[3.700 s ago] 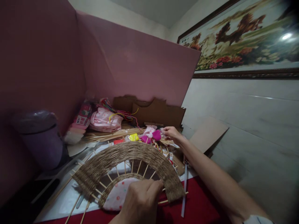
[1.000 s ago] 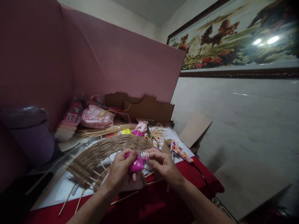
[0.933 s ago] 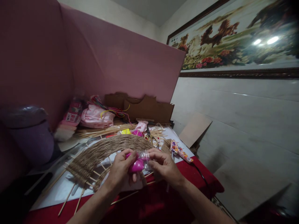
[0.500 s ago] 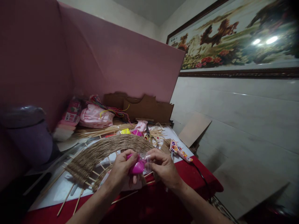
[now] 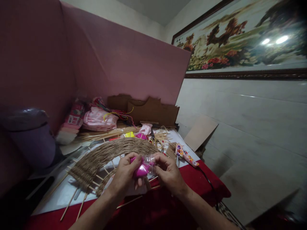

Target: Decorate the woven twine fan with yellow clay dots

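Observation:
A magenta packet [image 5: 142,169] in clear plastic, its contents looking soft like modelling clay, is between my hands above the table's near edge. My left hand [image 5: 127,174] is closed on its magenta body, thumb on top. The fingers of my right hand [image 5: 169,172] pinch the clear plastic end of the wrapper [image 5: 151,160]. Just behind my hands lies a curved fan-shaped piece woven from brown cord [image 5: 115,147] on thin wooden sticks. Its lower right part is hidden behind my hands.
Scissors [image 5: 157,144] and a flower-patterned glue gun [image 5: 185,155] with a black cord lie to the right. Yellow and magenta packets [image 5: 129,134], bundled sticks [image 5: 109,134] and torn cardboard [image 5: 153,111] are at the back. A purple bin [image 5: 31,140] stands left. Red cloth [image 5: 203,179] covers the table.
The magenta packet has tilted slightly between my hands, and my right fingers have shifted a little on the clear plastic. The whole view has moved slightly.

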